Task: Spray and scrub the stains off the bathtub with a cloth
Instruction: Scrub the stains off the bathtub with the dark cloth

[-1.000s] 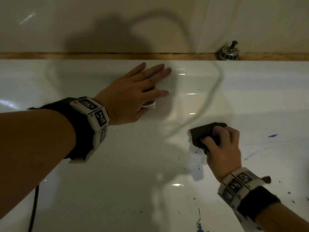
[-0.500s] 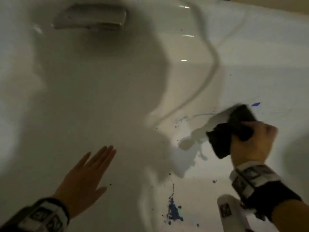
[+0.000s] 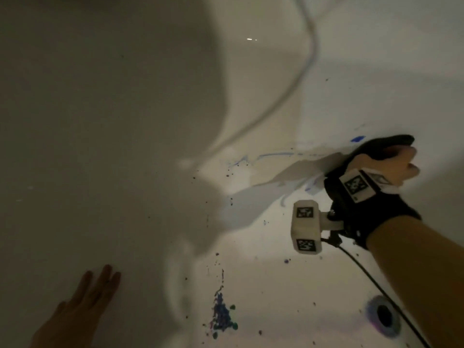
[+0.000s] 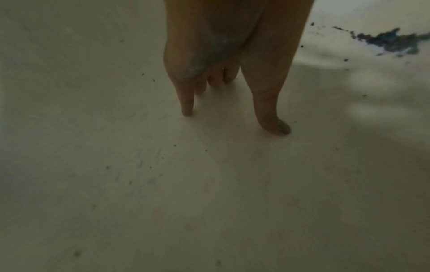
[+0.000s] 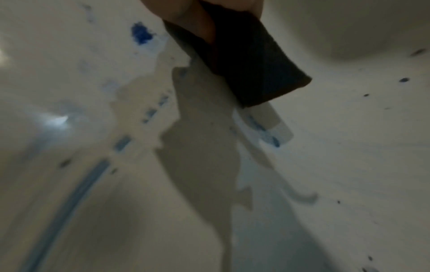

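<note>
Scrubbing step: right hand (image 3: 384,164) grips cloth (image 3: 381,145) beside blue stain (image 3: 357,139). Left hand (image 3: 82,305) flat, fingers straight, on tub (image 3: 125,146). Next, likely wipe over that stain.

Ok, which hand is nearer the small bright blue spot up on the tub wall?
Right. The right hand, gripping the dark cloth, is right beside the blue spot; the left hand lies flat far below-left.

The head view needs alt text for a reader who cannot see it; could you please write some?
A right hand grips a dark cloth against a white bathtub streaked with blue stains. The left hand rests flat on the tub floor; a drain sits lower right.
</note>
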Tool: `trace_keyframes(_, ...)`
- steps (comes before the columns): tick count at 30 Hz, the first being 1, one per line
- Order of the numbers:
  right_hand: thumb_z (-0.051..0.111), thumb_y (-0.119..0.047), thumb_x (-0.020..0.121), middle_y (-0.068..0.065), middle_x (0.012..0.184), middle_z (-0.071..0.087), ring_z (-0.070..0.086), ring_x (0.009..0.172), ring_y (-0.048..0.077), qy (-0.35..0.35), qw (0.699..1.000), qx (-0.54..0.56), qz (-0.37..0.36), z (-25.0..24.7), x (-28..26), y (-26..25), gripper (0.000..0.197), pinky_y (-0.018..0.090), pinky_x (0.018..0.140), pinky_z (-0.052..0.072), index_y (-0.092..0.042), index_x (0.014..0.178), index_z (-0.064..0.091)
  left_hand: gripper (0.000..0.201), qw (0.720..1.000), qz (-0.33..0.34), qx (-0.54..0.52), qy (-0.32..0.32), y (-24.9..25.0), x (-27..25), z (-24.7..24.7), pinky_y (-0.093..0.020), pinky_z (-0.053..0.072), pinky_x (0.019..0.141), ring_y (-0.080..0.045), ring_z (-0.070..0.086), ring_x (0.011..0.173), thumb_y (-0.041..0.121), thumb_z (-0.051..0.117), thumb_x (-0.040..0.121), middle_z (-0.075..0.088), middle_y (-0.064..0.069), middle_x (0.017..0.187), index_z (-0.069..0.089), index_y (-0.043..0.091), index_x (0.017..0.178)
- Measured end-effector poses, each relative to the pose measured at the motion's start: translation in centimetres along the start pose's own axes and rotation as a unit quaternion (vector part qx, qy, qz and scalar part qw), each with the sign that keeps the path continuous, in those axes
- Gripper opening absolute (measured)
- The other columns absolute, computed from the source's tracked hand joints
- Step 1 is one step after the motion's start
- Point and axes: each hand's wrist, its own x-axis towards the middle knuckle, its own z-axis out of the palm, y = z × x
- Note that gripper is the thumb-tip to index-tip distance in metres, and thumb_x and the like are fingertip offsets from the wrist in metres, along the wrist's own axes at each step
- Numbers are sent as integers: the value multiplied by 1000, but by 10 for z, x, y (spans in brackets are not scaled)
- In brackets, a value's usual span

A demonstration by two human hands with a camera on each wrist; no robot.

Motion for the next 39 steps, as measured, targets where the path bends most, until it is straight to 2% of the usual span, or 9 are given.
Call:
trace_keyframes(7,45,5,69,21,120,40,43,102,35,-37,976,120,-180,9,-86,-13,25,30,89,38,-7,89,52,129,999,-35,10,3,-2,-1,4,-41,19,115,-11,-29,131,60,62,72,-55,16,115,-44,0,115)
trace_keyframes(10,46,13,69,19,125,38,39,106,31,-88,971,86,-208,13,-117,-12,33,20,78,26,-5,95,55,134,999,-34,1,18,2,-8,4,-43,18,114,-7,-30,126,55,71,68,-53,17,120,-42,-1,117)
trace_keyframes(15,51,11,68,19,135,32,32,120,35,-177,940,-44,-289,20,-161,-10,51,33,70,38,-12,114,55,134,999,-30,-14,18,8,-17,2,-44,16,114,-15,-26,137,38,80,65,-45,16,128,-36,-3,118)
trace_keyframes(19,52,3,81,15,145,16,14,133,36,-327,858,-177,-354,27,-186,0,58,39,86,45,-21,133,40,132,999,-28,-13,33,11,-23,2,-42,14,115,-15,-24,139,30,80,66,-44,18,129,-38,2,120)
trace_keyframes(23,53,-7,86,10,139,28,29,126,30,-475,719,-217,-459,33,-198,24,40,38,95,42,-14,125,47,130,999,-23,-13,37,11,-28,0,-41,12,116,-13,-25,138,31,79,68,-43,16,132,-37,4,121)
trace_keyframes(25,63,-2,75,13,126,42,42,112,30,-461,742,-132,-469,24,-199,40,35,37,89,45,-8,108,56,129,999,-21,-8,43,12,-30,-1,-40,12,116,-12,-25,137,32,78,69,-43,15,133,-37,5,122)
trace_keyframes(28,63,8,63,5,104,44,45,89,22,-332,879,-1,-341,-4,-188,55,29,27,75,42,-13,82,53,129,998,-20,-4,51,14,-34,-2,-39,12,116,-12,-25,138,33,77,70,-45,11,131,-37,5,123)
trace_keyframes(30,58,12,64,3,104,39,46,89,22,-253,922,36,-290,-13,-171,54,30,24,77,39,-11,82,54,129,999,-20,-10,48,16,-35,-3,-40,11,116,-16,-23,140,32,77,70,-46,10,129,-37,7,123)
trace_keyframes(39,53,11,72,25,129,39,41,118,37,-196,911,-16,-362,39,-189,12,40,35,88,41,-1,110,57,128,997,-6,-9,78,15,-34,1,-40,8,116,-18,-23,141,28,77,71,-42,13,130,-30,19,140)
